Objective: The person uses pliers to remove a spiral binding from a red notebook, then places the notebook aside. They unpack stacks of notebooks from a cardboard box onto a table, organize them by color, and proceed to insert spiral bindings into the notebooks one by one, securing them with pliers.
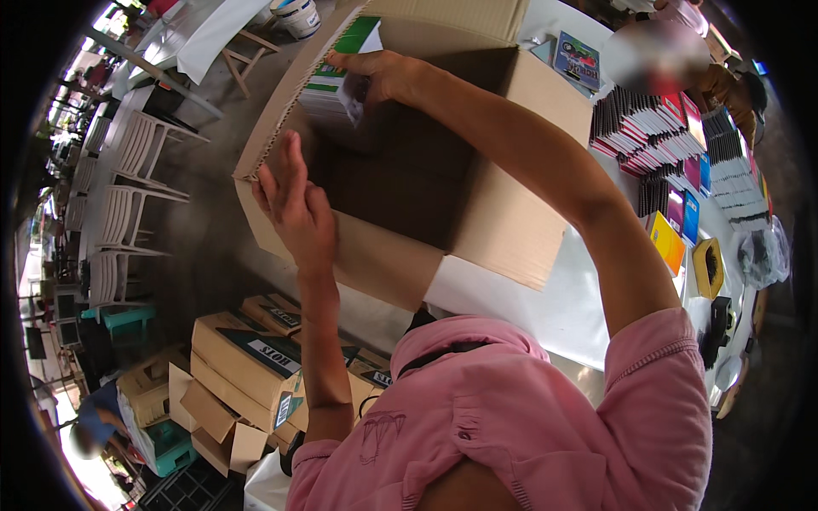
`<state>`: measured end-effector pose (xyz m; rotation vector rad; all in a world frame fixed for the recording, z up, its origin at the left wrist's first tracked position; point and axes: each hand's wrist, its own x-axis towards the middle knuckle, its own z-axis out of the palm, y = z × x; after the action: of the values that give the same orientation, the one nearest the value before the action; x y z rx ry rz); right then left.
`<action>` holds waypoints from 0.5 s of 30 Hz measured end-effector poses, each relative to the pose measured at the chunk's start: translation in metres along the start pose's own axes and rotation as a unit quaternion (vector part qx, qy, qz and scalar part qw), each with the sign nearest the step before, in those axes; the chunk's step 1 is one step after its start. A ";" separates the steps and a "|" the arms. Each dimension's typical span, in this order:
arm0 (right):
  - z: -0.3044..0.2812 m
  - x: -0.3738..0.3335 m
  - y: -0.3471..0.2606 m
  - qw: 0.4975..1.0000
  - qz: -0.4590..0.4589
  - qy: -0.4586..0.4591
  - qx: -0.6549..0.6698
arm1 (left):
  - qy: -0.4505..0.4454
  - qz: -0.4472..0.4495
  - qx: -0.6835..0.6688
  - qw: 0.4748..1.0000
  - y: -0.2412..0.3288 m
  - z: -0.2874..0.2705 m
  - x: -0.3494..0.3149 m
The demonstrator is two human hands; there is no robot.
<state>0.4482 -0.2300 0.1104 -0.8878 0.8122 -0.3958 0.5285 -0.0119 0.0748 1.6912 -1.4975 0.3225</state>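
White chairs (123,213) line the left. I see left hand (298,204), fingers extended, at the carton (383,264) edge, probably bracing it. Green-and-white stack (328,106) sits far-left inside; right hand (383,75) looks clamped on it, shadow hides some fingers. Right flap (515,230) blocks part of the table (567,319); book stacks (635,136) beyond.

In front of me: brown cardboard box (383,260), top open, flaps folded outward. Inside, toward my far left, green-and-white stack (328,109) beside the wall.
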 end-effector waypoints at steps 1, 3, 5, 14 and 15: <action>0.007 0.007 -0.004 1.000 0.015 0.013 0.010 | 0.004 0.004 0.004 1.000 -0.001 0.000 0.002; 0.017 0.024 -0.008 0.992 0.063 0.097 0.041 | 0.009 0.014 0.011 1.000 -0.003 0.003 0.004; 0.028 0.042 -0.018 0.961 0.126 0.231 0.084 | -0.008 0.013 0.011 1.000 -0.002 0.000 0.005; 0.049 0.030 -0.043 0.953 0.129 0.271 0.050 | -0.050 -0.007 0.039 0.998 0.011 -0.002 0.010; 0.049 0.031 -0.043 0.954 0.126 0.269 0.042 | -0.056 -0.012 0.042 0.997 0.012 -0.002 0.010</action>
<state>0.5060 -0.2480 0.1489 -0.5877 1.3835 -0.4495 0.5205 -0.0164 0.0873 1.8182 -1.5632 0.2857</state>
